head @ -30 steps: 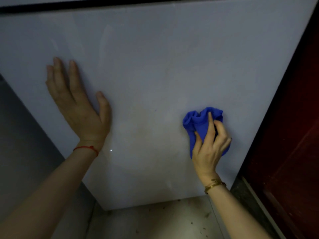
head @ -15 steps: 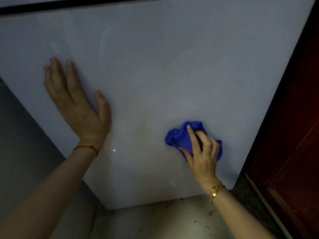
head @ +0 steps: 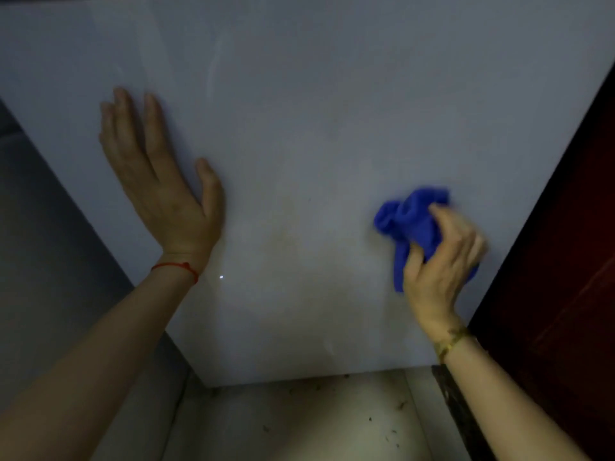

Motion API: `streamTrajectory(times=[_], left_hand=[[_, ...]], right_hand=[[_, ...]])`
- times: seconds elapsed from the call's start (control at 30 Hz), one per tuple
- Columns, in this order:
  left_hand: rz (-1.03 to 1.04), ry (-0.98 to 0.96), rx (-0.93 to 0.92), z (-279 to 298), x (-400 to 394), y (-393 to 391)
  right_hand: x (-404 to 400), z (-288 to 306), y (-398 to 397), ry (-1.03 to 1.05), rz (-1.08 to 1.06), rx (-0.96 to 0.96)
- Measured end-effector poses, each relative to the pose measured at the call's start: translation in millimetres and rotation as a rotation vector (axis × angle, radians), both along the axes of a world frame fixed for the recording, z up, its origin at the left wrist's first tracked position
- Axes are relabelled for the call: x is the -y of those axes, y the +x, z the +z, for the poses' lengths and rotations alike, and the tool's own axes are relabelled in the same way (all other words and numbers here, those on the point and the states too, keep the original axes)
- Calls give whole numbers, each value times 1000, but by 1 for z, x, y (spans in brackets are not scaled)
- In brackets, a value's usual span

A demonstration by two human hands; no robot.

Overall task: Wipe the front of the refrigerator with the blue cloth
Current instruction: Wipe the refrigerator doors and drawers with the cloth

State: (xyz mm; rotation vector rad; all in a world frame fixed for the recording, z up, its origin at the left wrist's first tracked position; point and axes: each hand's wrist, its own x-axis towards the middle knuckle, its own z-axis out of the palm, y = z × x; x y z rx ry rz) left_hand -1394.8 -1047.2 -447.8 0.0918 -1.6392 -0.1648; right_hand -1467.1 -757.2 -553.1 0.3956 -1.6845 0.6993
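The white refrigerator front fills most of the view, with a faint brownish smudge low in its middle. My right hand grips a crumpled blue cloth and presses it against the door near its lower right edge. My left hand lies flat on the door at the left, fingers spread and pointing up, holding nothing. A red string circles the left wrist and a gold bracelet the right.
A dark red wooden surface stands right beside the refrigerator's right edge. A grey wall runs along the left. Below the door lies a pale tiled floor with specks of dirt.
My right hand has carried the cloth from the lower middle of the door up and to the right, toward the right edge. The left hand stays flat in place.
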Motion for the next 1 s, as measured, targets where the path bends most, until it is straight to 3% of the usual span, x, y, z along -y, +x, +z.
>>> streamTrajectory(times=[0.1,0.27,0.37,0.43,0.53,0.6,0.73,0.83,0.9,1.0], left_hand=[[-6,9,1,0,-2,0],[-3,-3,8,0,0,0],[-7,6,1,-1,0,0],[-8,15,-3,-1,-1,-1],[1,15,-2,0,-1,-1],[3,17,1,0,-1,0],[3,18,7,0,-1,-1],[3,15,2,0,0,-1],[4,11,3,0,-1,-1],[11,12,4,0,-1,-1]], right_hand=[[13,11,-4,-5,-17,-49],[37,-67,12,632,-64,-191],[18,-73,10,817,-54,-249],[9,-49,6,773,-76,-291],[22,-12,2,544,-75,-303],[42,-15,5,475,-86,-303],[49,-61,8,754,-50,-327],[38,-44,4,855,25,-368],[36,-2,1,716,-45,-405],[46,69,-4,262,-50,-293]])
